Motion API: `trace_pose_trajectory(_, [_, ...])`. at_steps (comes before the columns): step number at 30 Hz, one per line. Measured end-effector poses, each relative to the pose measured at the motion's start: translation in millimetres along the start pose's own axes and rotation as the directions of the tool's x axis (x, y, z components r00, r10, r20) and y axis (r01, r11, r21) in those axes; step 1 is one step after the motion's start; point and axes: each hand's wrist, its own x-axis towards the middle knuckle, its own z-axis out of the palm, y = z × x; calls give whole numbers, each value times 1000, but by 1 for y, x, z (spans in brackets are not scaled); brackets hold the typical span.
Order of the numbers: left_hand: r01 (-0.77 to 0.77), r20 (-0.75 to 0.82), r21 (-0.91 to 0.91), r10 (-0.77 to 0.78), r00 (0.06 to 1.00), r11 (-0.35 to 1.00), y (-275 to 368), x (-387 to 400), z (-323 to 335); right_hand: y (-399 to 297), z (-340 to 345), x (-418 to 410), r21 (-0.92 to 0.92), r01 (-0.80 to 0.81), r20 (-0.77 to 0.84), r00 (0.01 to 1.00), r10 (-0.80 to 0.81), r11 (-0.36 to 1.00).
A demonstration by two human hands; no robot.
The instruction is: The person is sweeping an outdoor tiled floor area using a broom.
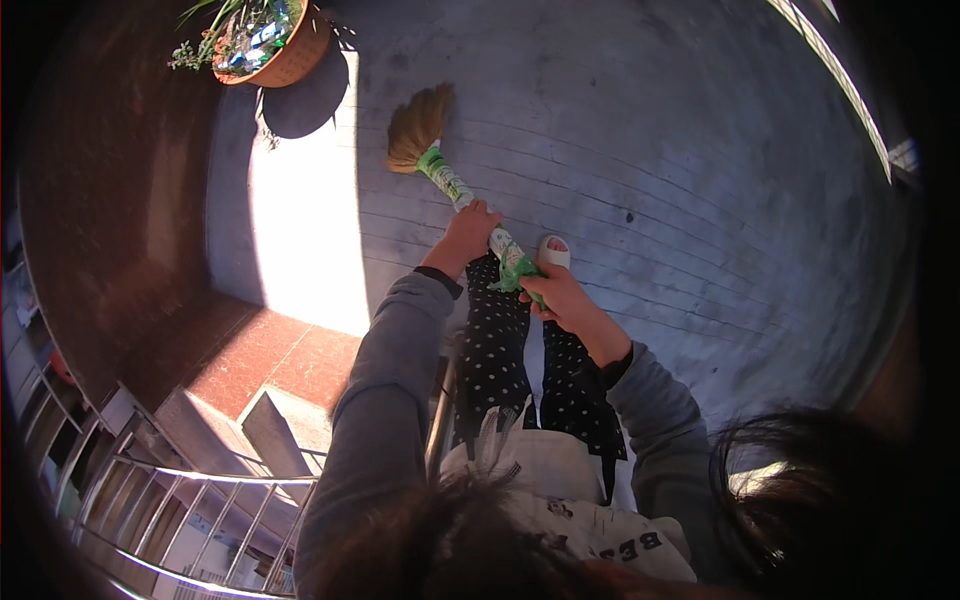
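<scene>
A straw broom with a wrapped white and green handle [448,182] is held in both hands, slanting from upper left to lower right. Its tan bristles [420,127] are fanned out over the grey concrete floor [600,135]; whether they touch it I cannot tell. My left hand [471,229] grips the middle of the handle. Around the handle's end, by some crumpled green plastic [512,270], my right hand [559,295] is closed. A foot in a white slipper [555,251] shows just beyond my right hand.
An orange-brown planter [296,64] with plants and bottles stands at the upper left. Reddish-brown tiled wall [112,225] runs along the left. Lower left are steps [202,420] and a metal railing [180,476]. A bright sunlit strip crosses the floor beside the broom.
</scene>
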Motion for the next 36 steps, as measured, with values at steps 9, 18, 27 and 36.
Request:
trace_pose_trajectory(9, [-510, -175, -277, 479, 860, 815, 127, -18, 84, 49, -73, -139, -165, -114, -74, 992, 103, 980])
trace_pose_trajectory(18, [-327, -235, 1, 318, 918, 945, 104, -38, 1, 35, -67, -131, -172, 157, 63, 987, -148, 972])
trace_pose_trajectory(27, [304, -201, -4, -299, 933, 953, -14, -1, -16, 6, 20, 62, -357, 404, 134, 915, -382, 842])
trace_pose_trajectory(36, [66, -1, 2, -66, 998, 998, 82, -1, 37, 35, -59, -28, -413, 85, 10, 996, -89, 907])
